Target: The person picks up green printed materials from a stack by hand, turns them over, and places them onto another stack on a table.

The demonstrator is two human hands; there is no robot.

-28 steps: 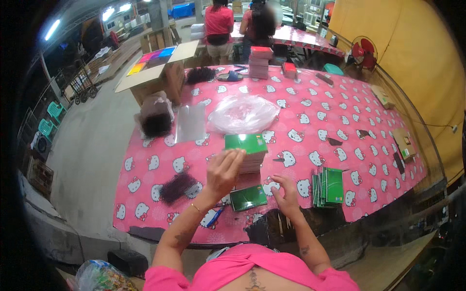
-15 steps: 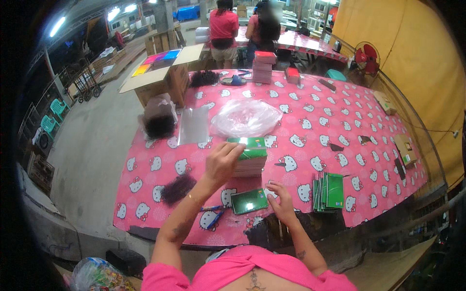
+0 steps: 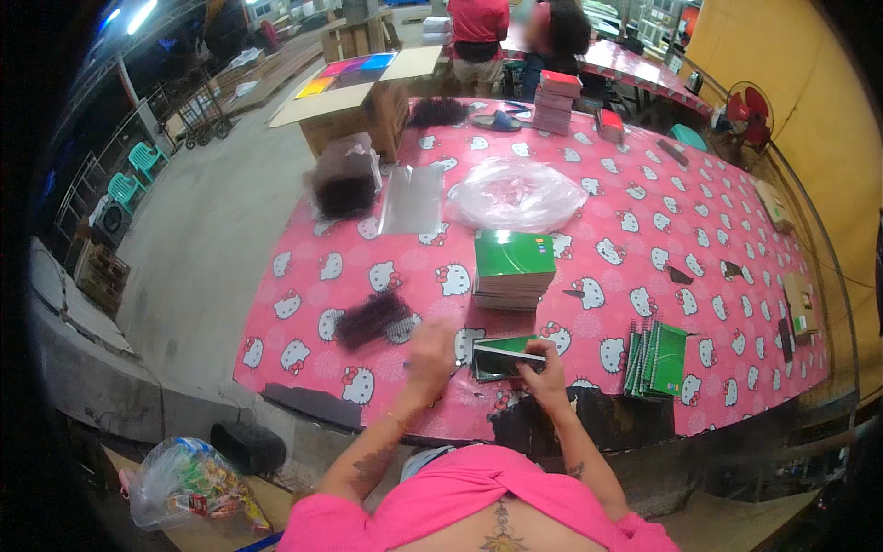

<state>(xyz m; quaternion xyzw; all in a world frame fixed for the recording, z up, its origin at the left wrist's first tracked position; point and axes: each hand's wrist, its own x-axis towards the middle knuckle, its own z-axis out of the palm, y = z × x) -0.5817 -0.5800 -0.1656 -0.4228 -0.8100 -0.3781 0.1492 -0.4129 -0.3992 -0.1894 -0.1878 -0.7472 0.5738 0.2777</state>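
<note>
A green notebook (image 3: 501, 363) lies near the middle of the surface's near edge, partly raised, with its dark and pale edges showing; whether it is one book or two overlapping cannot be told. The person's right hand (image 3: 544, 368) grips its right end, fingers closed over the top and thumb toward the near side. The left hand (image 3: 432, 357) is just to the left of the notebook, blurred; whether its fingers are open or closed, or hold anything, cannot be told.

Just beyond the notebook, toward the centre of the surface, stands a stack of green-covered books (image 3: 515, 256). To the right, by the near edge, spiral-bound green notebooks (image 3: 658, 361) lie fanned and overlapping. Left of the left hand is a bundle of black coils (image 3: 368, 322).

Farther out, a crumpled clear plastic bag (image 3: 518, 195) sits beyond the stack, with clear sheets (image 3: 411, 201) to its left. A bag of black coils (image 3: 345, 195) and an open cardboard box (image 3: 354, 129) with brightly coloured contents are by the far left corner. Along the far edge are a blue slipper (image 3: 497, 120) and a tall red-topped stack (image 3: 555, 103). A pink patterned cloth (image 3: 589, 317) covers the table. Past the far edge, two people stand near another table (image 3: 635, 66), and a red fan (image 3: 749, 115) stands beyond the far right corner.
</note>
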